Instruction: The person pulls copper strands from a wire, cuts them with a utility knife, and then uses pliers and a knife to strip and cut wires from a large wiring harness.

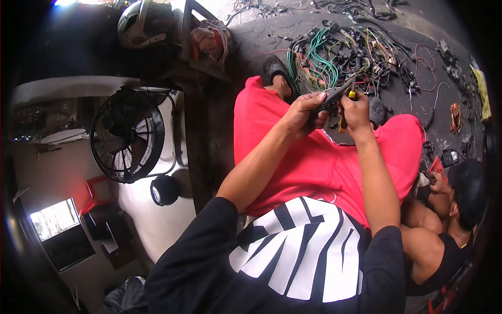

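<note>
My left hand [306, 111] is closed around a dark wire bundle [339, 92], whose black length points up and right past my fingers. Close beside it, my right hand [356, 111] grips a yellow-handled tool [342, 124]; yellow shows above and below the fist, and its working end is partly hidden by the bundle. Both hands are held over my lap, above red shorts [298, 167]. Just beyond them, a tangled heap of wiring harness [321, 60] with green, red, yellow and black wires and dark connectors lies on the ground.
A person [434, 235] in a dark cap crouches close on my right. To my left are a black fan [128, 136] and a helmet [138, 26] on a dark surface. More black cables [355, 8] lie at the back, and a copper-coloured wire bunch [456, 118] sits at right.
</note>
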A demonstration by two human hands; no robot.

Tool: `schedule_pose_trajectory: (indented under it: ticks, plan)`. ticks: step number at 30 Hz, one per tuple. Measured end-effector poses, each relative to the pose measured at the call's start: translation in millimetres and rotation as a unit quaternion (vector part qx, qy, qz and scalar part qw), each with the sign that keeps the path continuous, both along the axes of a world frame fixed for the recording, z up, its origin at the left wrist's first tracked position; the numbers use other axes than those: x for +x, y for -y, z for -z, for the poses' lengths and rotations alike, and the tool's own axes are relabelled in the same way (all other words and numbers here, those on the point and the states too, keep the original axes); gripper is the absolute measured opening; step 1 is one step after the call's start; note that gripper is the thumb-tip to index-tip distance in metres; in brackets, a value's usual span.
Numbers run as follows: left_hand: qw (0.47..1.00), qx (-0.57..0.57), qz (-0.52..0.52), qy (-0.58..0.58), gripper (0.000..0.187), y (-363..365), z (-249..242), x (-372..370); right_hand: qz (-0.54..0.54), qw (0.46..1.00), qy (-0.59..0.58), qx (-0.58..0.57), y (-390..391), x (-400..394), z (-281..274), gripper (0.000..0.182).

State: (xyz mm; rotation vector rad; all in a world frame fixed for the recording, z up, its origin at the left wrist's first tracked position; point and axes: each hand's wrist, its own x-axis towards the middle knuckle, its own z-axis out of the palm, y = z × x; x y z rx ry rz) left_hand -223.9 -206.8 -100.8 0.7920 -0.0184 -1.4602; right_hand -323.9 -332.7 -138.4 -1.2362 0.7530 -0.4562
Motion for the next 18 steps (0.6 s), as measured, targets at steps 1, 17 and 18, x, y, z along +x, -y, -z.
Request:
schedule_pose_trajectory:
  ticks: [1,17,18]
  plan:
    - [1.0,0.011,-0.018,0.02,0.022,-0.5,-2.0,-0.8,0.003,0.999,-0.018,-0.035,3.7,-0.6,0.0,0.008]
    - [0.879,0.055,0.008,0.474,0.027,3.2,23.1,-5.5,-0.09,0.991,-0.045,-0.087,12.5,-5.6,-9.3,0.008]
    - [0.873,0.056,0.011,0.484,0.026,4.0,16.6,-6.4,-0.078,0.989,-0.05,-0.115,11.9,-4.3,-9.4,0.008]
